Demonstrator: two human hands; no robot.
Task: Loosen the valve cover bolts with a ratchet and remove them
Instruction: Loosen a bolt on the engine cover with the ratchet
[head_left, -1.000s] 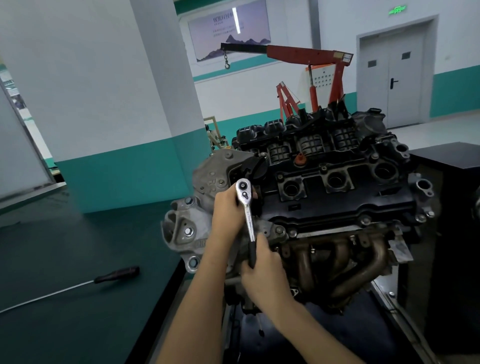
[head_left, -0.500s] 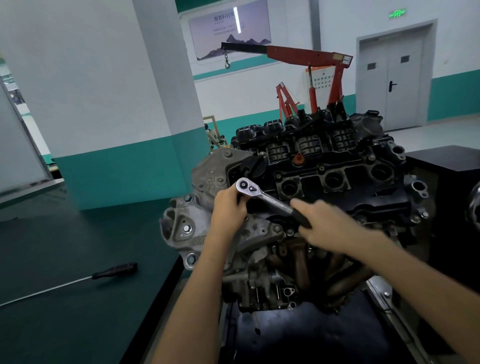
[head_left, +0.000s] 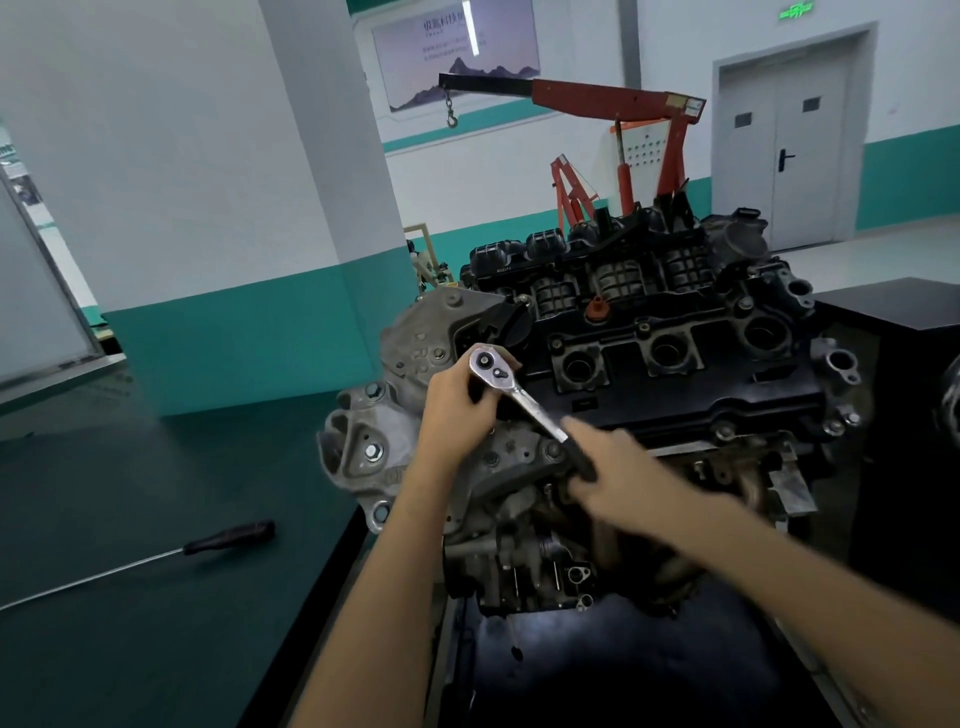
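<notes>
Now my right hand (head_left: 618, 467), gripping the ratchet (head_left: 524, 400) handle, has swung it rightward from pointing toward me; my left hand (head_left: 457, 410) cups its head at the left end of the valve cover (head_left: 675, 400), so the hidden bolt should be loosening.

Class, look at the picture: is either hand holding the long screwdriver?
No, the screwdriver lies alone on the green table, while the left hand and right hand both hold the ratchet at the engine.
</notes>
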